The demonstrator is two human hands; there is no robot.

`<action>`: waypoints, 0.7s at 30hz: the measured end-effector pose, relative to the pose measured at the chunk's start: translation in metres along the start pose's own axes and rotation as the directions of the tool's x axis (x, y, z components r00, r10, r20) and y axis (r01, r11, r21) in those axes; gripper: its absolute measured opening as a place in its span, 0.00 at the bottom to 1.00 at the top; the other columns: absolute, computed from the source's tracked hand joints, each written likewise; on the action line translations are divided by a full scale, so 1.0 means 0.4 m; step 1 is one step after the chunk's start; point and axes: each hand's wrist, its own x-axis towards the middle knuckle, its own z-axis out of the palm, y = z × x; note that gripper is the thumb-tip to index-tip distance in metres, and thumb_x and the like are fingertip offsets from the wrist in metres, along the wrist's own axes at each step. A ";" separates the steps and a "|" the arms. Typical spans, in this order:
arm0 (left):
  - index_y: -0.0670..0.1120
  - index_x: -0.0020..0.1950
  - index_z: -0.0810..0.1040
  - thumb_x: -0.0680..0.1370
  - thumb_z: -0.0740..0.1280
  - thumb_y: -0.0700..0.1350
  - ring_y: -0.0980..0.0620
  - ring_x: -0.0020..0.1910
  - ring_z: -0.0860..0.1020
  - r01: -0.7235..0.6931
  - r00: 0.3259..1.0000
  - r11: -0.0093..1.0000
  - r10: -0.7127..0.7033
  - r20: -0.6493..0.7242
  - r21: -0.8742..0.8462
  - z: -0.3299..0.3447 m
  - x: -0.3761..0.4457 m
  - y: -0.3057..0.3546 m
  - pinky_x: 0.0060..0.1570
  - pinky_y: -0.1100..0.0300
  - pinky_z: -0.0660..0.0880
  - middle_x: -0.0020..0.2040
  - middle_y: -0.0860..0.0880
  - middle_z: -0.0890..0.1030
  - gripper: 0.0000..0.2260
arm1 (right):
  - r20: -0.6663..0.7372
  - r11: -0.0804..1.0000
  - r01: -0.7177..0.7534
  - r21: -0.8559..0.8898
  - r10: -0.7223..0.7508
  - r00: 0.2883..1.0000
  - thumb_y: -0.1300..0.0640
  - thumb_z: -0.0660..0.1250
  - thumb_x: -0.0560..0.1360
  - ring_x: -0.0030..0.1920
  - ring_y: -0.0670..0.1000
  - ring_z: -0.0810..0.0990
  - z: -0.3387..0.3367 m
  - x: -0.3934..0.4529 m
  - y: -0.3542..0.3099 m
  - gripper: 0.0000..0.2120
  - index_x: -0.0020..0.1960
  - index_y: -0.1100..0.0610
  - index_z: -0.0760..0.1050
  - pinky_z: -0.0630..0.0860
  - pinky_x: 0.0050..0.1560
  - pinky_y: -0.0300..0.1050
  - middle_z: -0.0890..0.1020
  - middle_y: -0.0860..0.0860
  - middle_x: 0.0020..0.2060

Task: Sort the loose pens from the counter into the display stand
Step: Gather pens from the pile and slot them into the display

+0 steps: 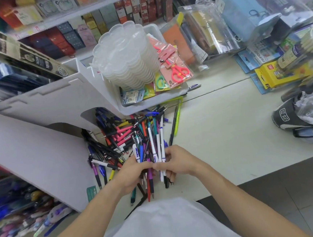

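A heap of loose pens [123, 134] in many colours lies on the pale counter [228, 131], against the foot of a white display stand [43, 113]. My left hand [132, 174] grips a bundle of pens [147, 153] that fans upward. My right hand [176, 163] meets it from the right, its fingers curled round white pens [162, 146] in the same bundle. Pen tips stick out below both hands. Filled pen slots [14, 206] show at the lower left of the stand.
A grey bin [150, 102] behind the heap holds a stack of clear plastic palettes [125, 55] and packaged scissors [178, 71]. Packaged stationery [238, 20] crowds the back right. A dark cup with crumpled wrap [299, 113] stands at the right. One pen [193, 86] lies apart.
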 end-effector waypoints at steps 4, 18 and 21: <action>0.44 0.63 0.80 0.82 0.64 0.42 0.45 0.50 0.84 0.019 0.998 0.988 -0.009 0.064 -0.155 0.006 -0.008 -0.006 0.44 0.54 0.79 0.56 0.42 0.85 0.11 | 0.037 1.000 0.005 0.010 -0.006 0.999 0.58 0.73 0.78 0.31 0.53 0.85 0.036 -0.012 0.004 0.03 0.49 0.55 0.80 0.83 0.34 0.45 0.85 0.53 0.33; 0.42 0.51 0.78 0.71 0.77 0.39 0.50 0.40 0.81 -0.035 0.995 0.977 0.053 -0.079 0.212 0.004 -0.012 -0.070 0.43 0.57 0.79 0.40 0.47 0.83 0.12 | 0.118 0.999 0.015 0.050 -0.021 0.993 0.55 0.77 0.75 0.46 0.55 0.88 -0.005 -0.018 0.018 0.14 0.57 0.60 0.82 0.83 0.58 0.54 0.88 0.56 0.44; 0.42 0.45 0.73 0.71 0.74 0.36 0.48 0.34 0.75 0.036 0.994 0.992 -0.023 -0.108 0.120 0.006 -0.023 -0.091 0.35 0.56 0.74 0.35 0.44 0.75 0.10 | 0.020 0.993 -0.002 0.121 0.000 1.000 0.49 0.75 0.76 0.45 0.54 0.88 -0.022 -0.018 0.001 0.29 0.70 0.59 0.69 0.84 0.51 0.49 0.88 0.56 0.46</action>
